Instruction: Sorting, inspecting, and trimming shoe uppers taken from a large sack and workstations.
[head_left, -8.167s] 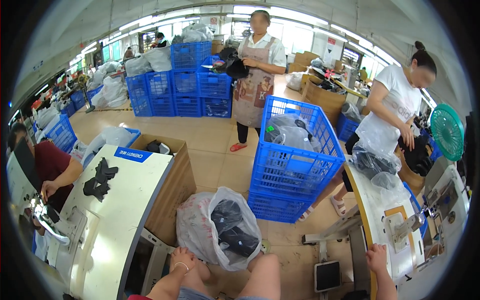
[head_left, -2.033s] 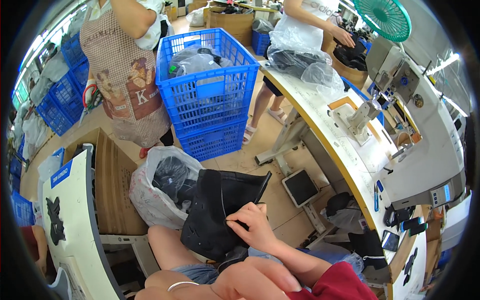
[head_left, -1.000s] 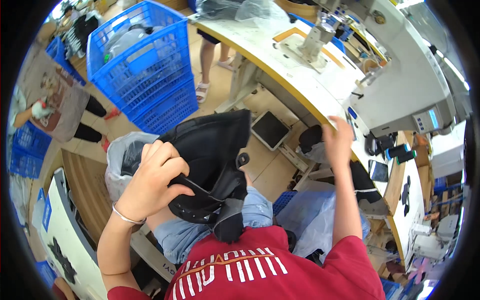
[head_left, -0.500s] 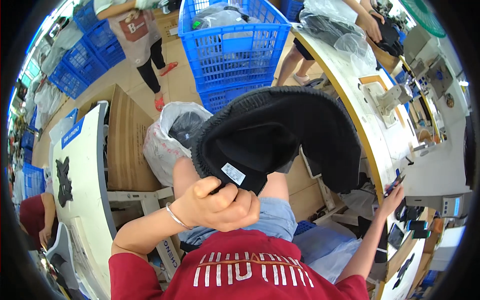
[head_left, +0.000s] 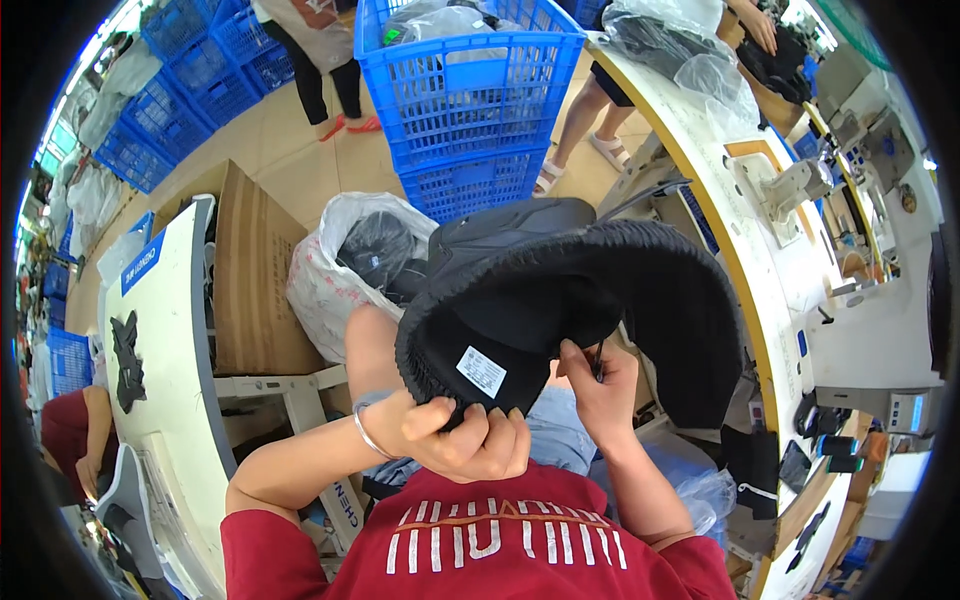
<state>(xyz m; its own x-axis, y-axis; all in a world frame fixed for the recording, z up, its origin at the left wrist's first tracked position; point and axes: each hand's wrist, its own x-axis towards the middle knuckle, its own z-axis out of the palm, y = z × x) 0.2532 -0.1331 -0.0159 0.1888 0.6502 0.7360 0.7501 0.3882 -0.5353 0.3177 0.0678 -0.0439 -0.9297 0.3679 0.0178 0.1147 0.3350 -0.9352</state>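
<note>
A black knitted garment (head_left: 600, 290) with a ribbed hem hangs in front of my chest, its opening facing me. A small white label (head_left: 481, 371) sits inside the hem. My left hand (head_left: 462, 436) grips the hem just below that label; a thin bracelet circles the wrist. My right hand (head_left: 601, 380) pinches the inner edge of the hem, with a thin dark object between the fingers that I cannot make out. Both forearms rise from my red shirt.
A clear plastic bag of black garments (head_left: 355, 265) lies on the floor beside a cardboard box (head_left: 255, 280). Blue crates (head_left: 470, 95) stand beyond. A white sewing table (head_left: 740, 210) curves along the right, another white table (head_left: 165, 330) along the left. People stand near the crates.
My right hand has come up from the right table to the garment's hem. The garment has been held up and spread wider, and my view has shifted.
</note>
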